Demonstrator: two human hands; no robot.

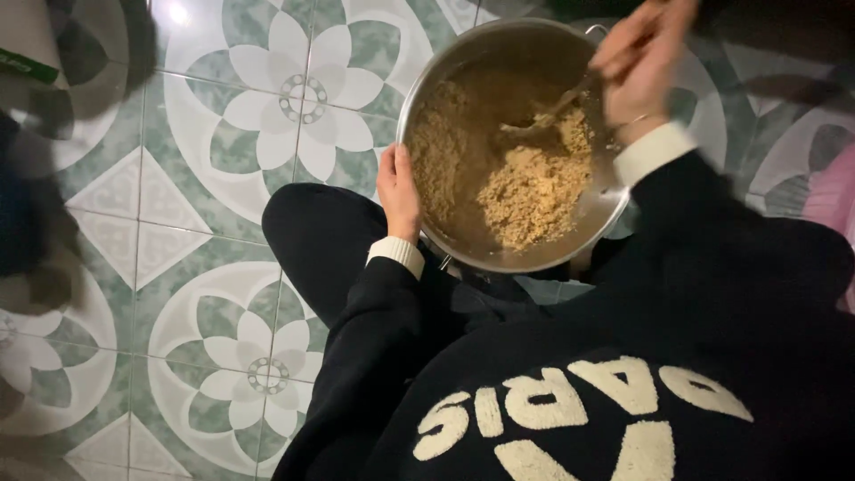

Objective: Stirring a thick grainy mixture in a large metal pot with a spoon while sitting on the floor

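Observation:
A large round metal pot (pixel 445 62) stands on the tiled floor between my knees, holding a beige crumbly grain mixture (pixel 534 191) heaped toward the near and left sides. My left hand (pixel 397 189) grips the pot's left rim. My right hand (pixel 637 62), blurred, is above the pot's right edge and closed on the handle of a spoon (pixel 548 114), whose bowl rests in the mixture. Both arms wear dark sleeves with white cuffs.
The floor (pixel 178 223) is tiled in green and white flower patterns. My left knee (pixel 312 232) in dark trousers sits beside the pot. Dark shapes lie along the left edge, and something pink (pixel 833 191) shows at the far right.

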